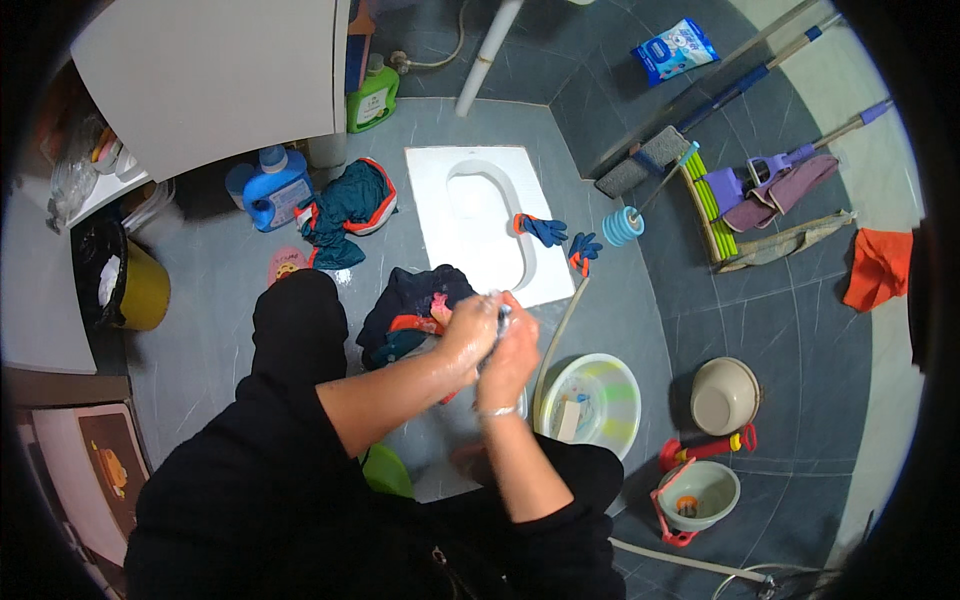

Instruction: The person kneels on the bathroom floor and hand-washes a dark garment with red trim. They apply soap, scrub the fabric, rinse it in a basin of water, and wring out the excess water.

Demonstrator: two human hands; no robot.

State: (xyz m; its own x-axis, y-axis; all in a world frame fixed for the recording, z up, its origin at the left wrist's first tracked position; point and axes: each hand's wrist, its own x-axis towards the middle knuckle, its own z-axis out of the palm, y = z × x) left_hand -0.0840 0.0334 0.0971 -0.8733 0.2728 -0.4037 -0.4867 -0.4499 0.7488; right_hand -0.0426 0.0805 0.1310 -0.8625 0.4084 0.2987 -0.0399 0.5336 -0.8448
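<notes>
My left hand point(470, 330), wet and sudsy, is closed on a small dark, foamy piece of cloth point(501, 330) near the middle of the view. Against the other side of it presses my right hand point(514, 349), with a band round the wrist; the hands hide most of the cloth. Beneath and left of them, a dark navy garment with orange trim point(420, 292) lies in a heap. A pink thing point(441, 306) shows beside my left hand. Farther off, a teal garment with red-orange edging point(349, 214) rests on the floor.
Beyond my hands is a white squat toilet point(435, 217), with two blue-and-orange gloves point(546, 229) point(583, 251) at its right side. A hose point(559, 330) runs by a striped basin point(634, 405). Detergent jugs point(281, 191) point(373, 97) and a yellow bin point(150, 289) stand left; mops hang right.
</notes>
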